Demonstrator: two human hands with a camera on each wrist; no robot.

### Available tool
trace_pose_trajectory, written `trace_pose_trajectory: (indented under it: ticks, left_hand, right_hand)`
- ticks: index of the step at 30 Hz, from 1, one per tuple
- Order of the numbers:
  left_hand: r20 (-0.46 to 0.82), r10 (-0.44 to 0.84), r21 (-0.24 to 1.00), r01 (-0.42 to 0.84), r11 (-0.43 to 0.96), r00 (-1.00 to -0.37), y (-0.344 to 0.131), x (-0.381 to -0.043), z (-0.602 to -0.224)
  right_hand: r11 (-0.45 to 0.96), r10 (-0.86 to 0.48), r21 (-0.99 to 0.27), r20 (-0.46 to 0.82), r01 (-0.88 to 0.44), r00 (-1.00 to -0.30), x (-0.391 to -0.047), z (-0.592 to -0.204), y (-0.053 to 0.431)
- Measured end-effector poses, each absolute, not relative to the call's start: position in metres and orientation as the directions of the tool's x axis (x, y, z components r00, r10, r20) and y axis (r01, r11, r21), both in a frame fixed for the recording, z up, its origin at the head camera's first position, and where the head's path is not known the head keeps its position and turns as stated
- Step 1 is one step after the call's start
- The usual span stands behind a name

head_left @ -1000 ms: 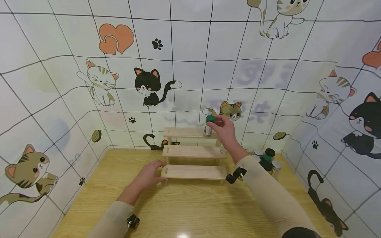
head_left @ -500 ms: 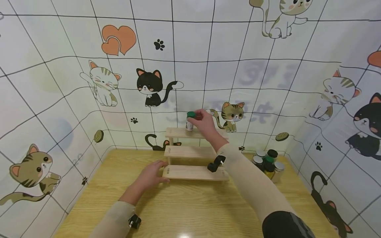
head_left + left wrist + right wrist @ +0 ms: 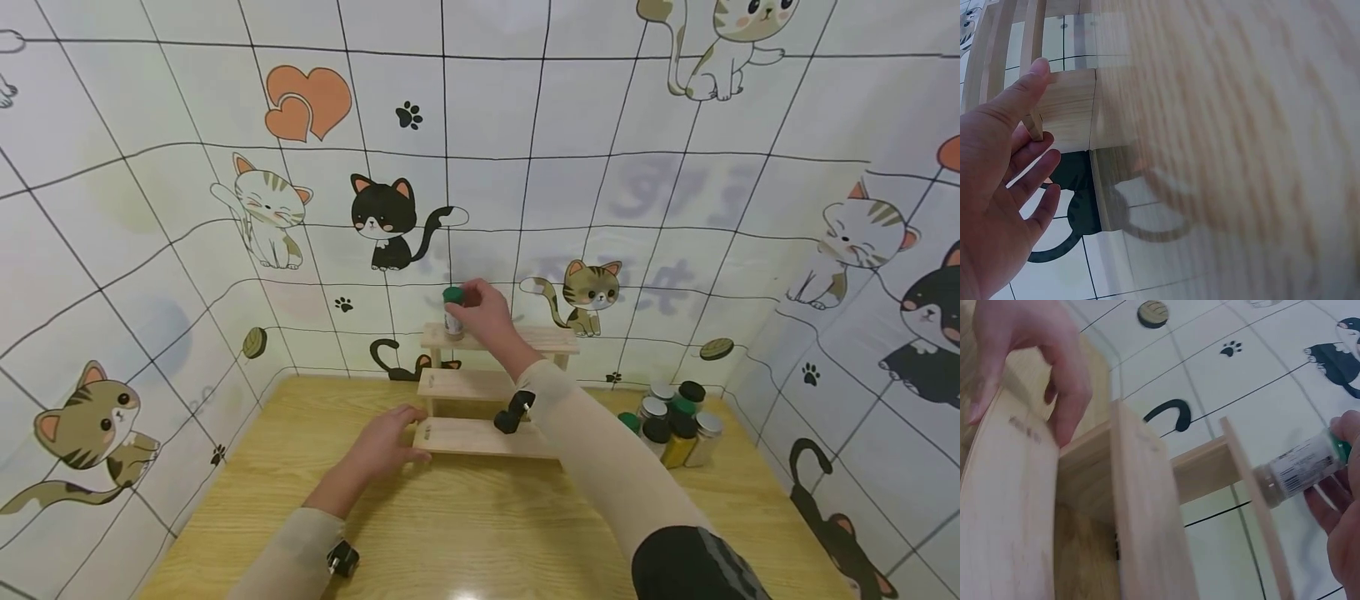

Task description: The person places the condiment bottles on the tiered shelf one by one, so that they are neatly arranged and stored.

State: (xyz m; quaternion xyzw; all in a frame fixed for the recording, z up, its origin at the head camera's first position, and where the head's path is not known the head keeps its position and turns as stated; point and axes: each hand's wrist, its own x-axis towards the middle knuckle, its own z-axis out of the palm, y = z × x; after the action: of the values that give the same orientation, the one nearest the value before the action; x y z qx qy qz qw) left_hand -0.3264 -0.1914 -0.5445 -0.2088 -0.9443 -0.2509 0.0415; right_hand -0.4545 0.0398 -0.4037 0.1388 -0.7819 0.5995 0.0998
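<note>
A small spice jar (image 3: pixel 1302 467) with a green cap and a printed label is at the left end of the top tier. My right hand (image 3: pixel 486 313) pinches it by the cap. In the right wrist view its base meets the top board, or nearly so. The three-tier wooden rack (image 3: pixel 465 383) stands before the wall. My left hand (image 3: pixel 381 447) grips the left end of its lowest board, with the thumb (image 3: pixel 1036 70) on one face and fingertips (image 3: pixel 1041 140) at the other side.
Several spice jars (image 3: pixel 678 425) with green, black and silver lids stand together to the right of the rack. The wooden table (image 3: pixel 465 525) spreads in front, and a cat-print tiled wall covering (image 3: pixel 487 192) rises close behind.
My right hand has carried the green-capped jar leftward along the top tier to its left end. More of the jar cluster shows now. The left hand keeps its hold.
</note>
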Motion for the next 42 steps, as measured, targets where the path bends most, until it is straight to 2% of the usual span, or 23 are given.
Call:
trace_pose_trajectory:
  ticks: [8,14,22,33,42]
  left_hand:
    - [0.185,0.379,0.469,0.421,0.777,-0.907,-0.189,-0.325,-0.542]
    - [0.188,0.375,0.473,0.419,0.775,-0.908,-0.187,-0.324,-0.542]
    - [0.184,0.367,0.482,0.409,0.775,-0.912,-0.186,-0.324,-0.546]
    - [0.184,0.366,0.463,0.409,0.786,-0.912,-0.193,-0.327,-0.551]
    - [0.183,0.361,0.466,0.404,0.787,-0.914,-0.193,-0.329,-0.553]
  right_hand:
    - [0.263,-0.052,-0.902,0.342,-0.343,-0.938,-0.454,-0.416,0.037]
    - [0.257,-0.068,-0.895,0.360,-0.364,-0.931,-0.453,-0.417,0.038]
    - [0.209,-0.097,-0.921,0.314,-0.328,-0.944,-0.445,-0.421,0.050]
    - [0.230,-0.101,-0.905,0.344,-0.358,-0.933,-0.413,-0.429,0.102]
    - [0.359,-0.149,-0.845,0.367,-0.397,-0.918,-0.374,-0.441,0.163]
